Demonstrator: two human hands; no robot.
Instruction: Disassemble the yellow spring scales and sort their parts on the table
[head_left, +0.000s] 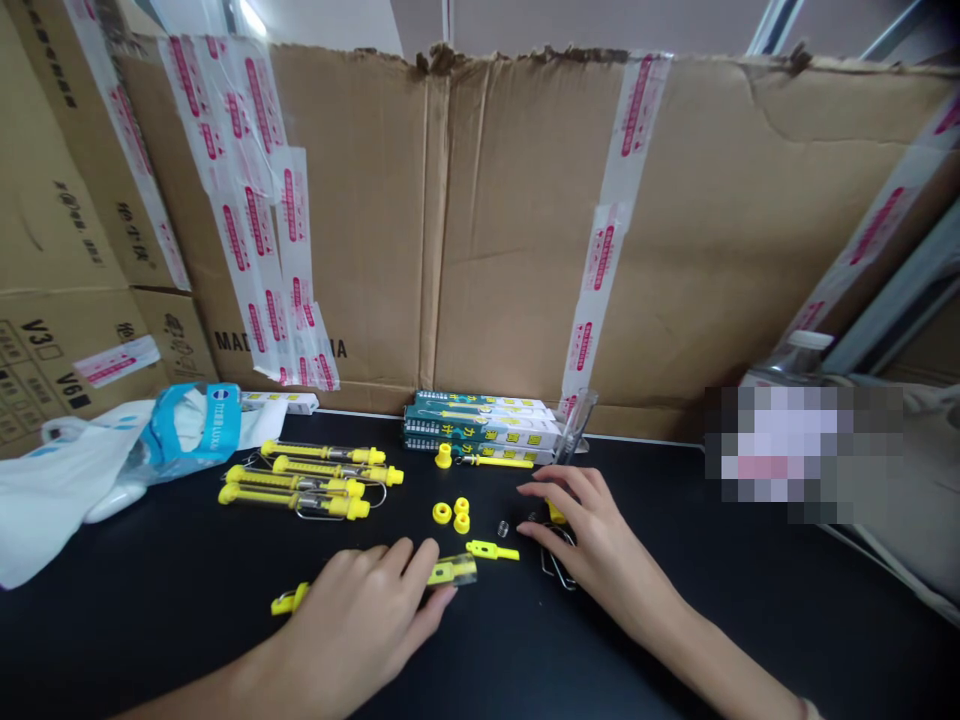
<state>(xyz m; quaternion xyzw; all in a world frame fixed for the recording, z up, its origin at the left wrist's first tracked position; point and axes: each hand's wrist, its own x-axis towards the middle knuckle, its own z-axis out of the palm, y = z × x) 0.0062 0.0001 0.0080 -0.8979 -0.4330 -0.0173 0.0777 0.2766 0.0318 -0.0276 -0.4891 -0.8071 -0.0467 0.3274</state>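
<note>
table (135, 640), left grip (352, 620) on spring-scale tube (452, 571)

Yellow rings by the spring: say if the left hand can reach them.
Probably yes: the left hand lies close below the yellow rings with nothing between, though it is on a yellow clear-windowed tube.

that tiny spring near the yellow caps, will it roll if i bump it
Probably, if it lies on its side: the small coil spring looks round and light. The black tabletop looks smooth, so it may skid. Its thin coils look springy rather than stiff.
</note>
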